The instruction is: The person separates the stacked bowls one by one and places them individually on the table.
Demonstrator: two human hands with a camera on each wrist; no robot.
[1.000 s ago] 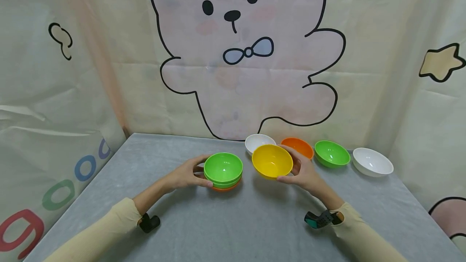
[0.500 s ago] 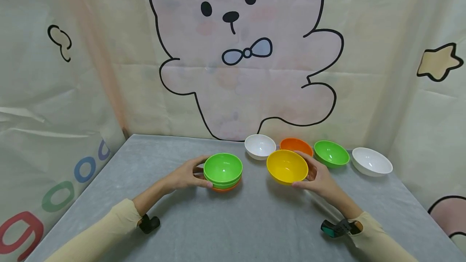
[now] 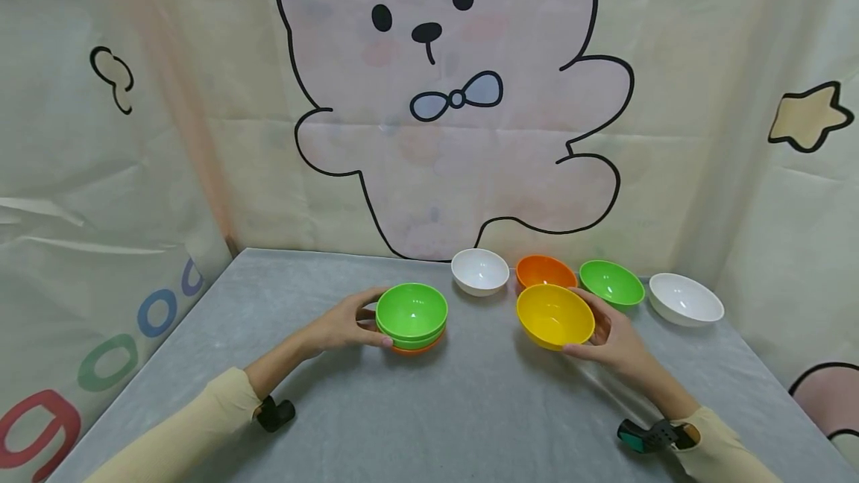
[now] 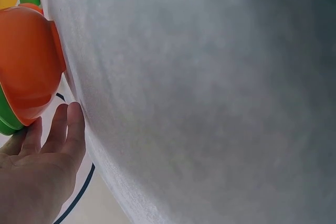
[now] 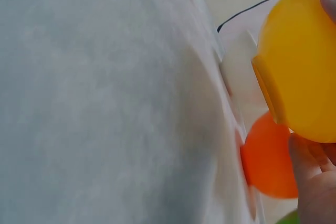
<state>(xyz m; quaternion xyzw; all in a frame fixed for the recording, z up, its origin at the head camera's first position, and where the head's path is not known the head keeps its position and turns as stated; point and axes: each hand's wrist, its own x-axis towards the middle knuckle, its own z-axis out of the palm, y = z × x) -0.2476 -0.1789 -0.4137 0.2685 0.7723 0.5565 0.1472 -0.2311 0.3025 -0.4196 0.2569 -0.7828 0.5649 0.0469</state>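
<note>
On the table stands a stack of bowls, a green bowl (image 3: pixel 411 309) on top and an orange bowl (image 4: pixel 29 59) at the bottom. My left hand (image 3: pixel 349 319) grips the stack from its left side, thumb at the front and fingers behind. My right hand (image 3: pixel 614 334) holds a yellow bowl (image 3: pixel 554 317) by its right side. In the right wrist view the yellow bowl's foot shows above the cloth, its shadow falling below it. From the head, it overlaps the front of another orange bowl (image 3: pixel 545 269) behind it.
Along the table's back edge sit a small white bowl (image 3: pixel 479 272), the second orange bowl, a green bowl (image 3: pixel 611 283) and a larger white bowl (image 3: pixel 686 300). A grey cloth (image 3: pixel 470 416) covers the table, and a printed curtain (image 3: pixel 436 147) hangs behind.
My right hand has carried the yellow bowl to the right and slightly nearer, uncovering the small white bowl. My left hand stays on the stack.
</note>
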